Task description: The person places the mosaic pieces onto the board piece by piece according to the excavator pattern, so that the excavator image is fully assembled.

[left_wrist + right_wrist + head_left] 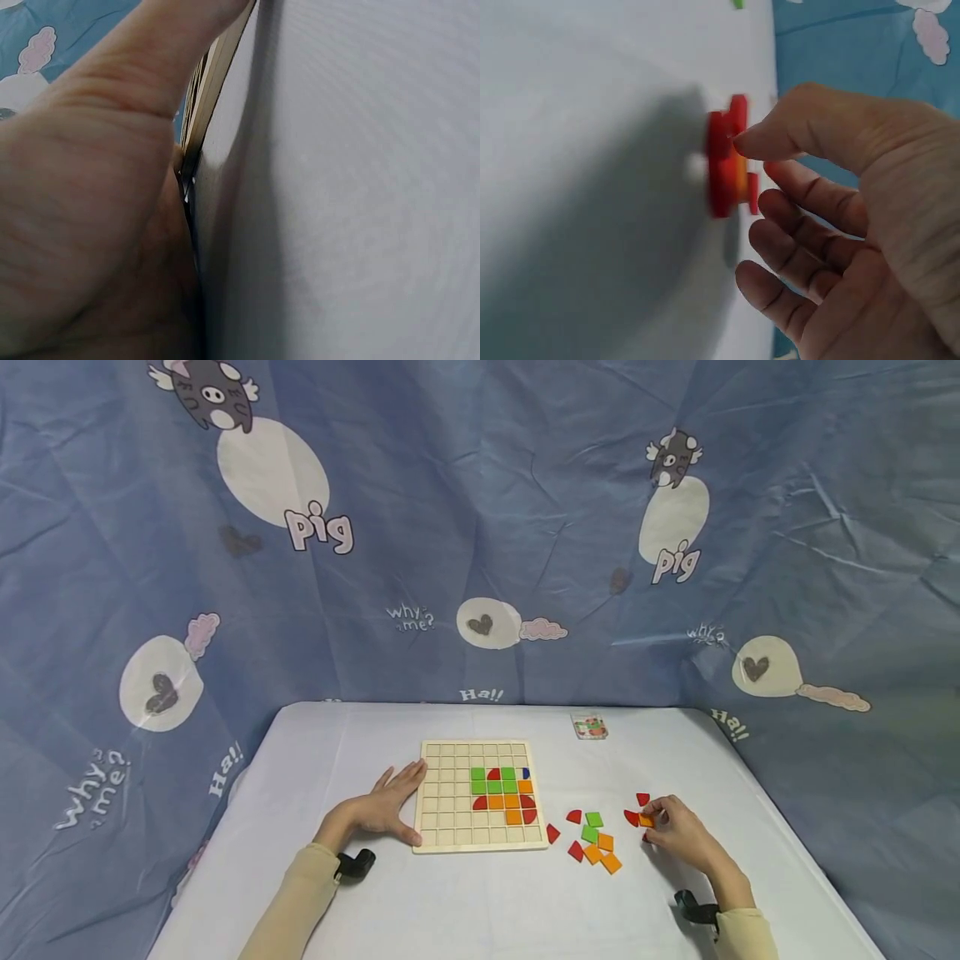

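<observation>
Right hand [684,833]: fingers half-curled at orange square [646,821] (firm hold unclear); pinch edges. Left hand [386,806], spread, braces board [442,802].

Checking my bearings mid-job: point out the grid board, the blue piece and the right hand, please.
Grid board [447,787], head view: a bare cell left of centre.
Blue piece [526,773], head view: middle of its top.
Right hand [678,832], head view: back of the hand.

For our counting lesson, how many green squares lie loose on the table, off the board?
2: one green square farther back, the other green square in front of it, both right of the board. The right hand could hide more.
</observation>
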Available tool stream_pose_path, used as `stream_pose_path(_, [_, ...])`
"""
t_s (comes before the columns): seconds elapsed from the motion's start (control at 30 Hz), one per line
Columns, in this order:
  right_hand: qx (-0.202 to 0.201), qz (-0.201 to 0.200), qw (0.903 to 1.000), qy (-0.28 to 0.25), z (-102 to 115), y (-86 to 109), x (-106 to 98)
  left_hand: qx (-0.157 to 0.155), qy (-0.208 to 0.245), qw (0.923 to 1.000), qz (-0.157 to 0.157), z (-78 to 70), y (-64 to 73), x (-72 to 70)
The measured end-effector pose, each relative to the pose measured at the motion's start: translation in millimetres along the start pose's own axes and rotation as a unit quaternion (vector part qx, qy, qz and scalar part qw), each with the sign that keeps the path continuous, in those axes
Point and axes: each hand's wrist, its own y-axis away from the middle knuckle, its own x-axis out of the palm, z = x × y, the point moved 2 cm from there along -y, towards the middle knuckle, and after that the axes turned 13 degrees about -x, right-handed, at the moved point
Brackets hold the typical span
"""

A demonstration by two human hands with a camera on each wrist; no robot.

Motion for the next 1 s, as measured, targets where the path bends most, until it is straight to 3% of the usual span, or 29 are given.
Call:
stream_pose_path(0.2, [0.014, 0.012, 0.9997, -0.019, -3, 2.3, 4, -0.002, -0.004, 1.0000, 0.000, 0.5, 0.0, 0.2])
stream_pose_path(0.43, [0.046, 0.016, 0.9988, -0.003, -3, 2.7, 1, 0.003, -0.003, 1.0000, 0.002, 0.0, 0.1, -0.1])
stream_pose_path(0.67, [0.026, 0.009, 0.9995, 0.014, -5, -5.2, 3, 0.001, -0.005, 1.0000, -0.002, 4.1, -2.2, 0.7])
stream_pose_path(1.0, [0.039, 0.004, 0.9988, 0.031, -1, -16.6, 7, 0.007, 0.004, 1.0000, -0.004, 0.1, -0.8, 0.5])
